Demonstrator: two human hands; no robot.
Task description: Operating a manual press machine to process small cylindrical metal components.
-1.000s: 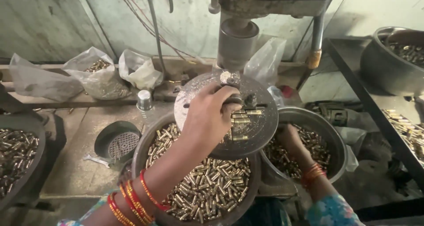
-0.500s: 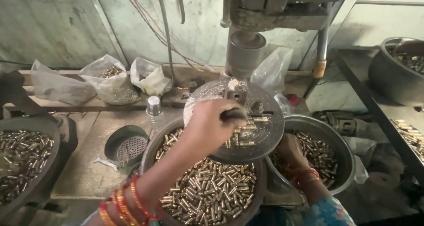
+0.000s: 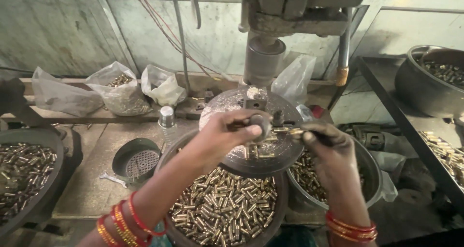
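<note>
**Both hands at the press plate, bowls of brass pieces below**

The left hand [image 3: 227, 133] is closed around a dark knobbed handle [image 3: 259, 123] over the round plate [image 3: 251, 160] of the press [image 3: 263, 58]. The right hand [image 3: 324, 145] comes in from the right, fingers pinched together on a small brass piece [image 3: 285, 130] held level just beside that knob. A few more brass pieces lie on the near part of the plate.

As a judgement of progress: the work looks mid-run. The near bowl [image 3: 193, 230] under the left forearm is well filled with brass pieces, and the right bowl [image 3: 372, 174] under the right hand holds a thinner layer. Which bowl holds raw stock and which holds finished pieces cannot be told from here.

A dark tray [image 3: 43, 198] at the left edge also carries brass pieces, and so does a pot [image 3: 415, 83] at the far right. 3 plastic bags [image 3: 121, 90] sit along the far side of the desk [image 3: 92, 165], with a small steel bottle [image 3: 166, 121] and a perforated dish [image 3: 137, 160] between them and the near bowl.
</note>
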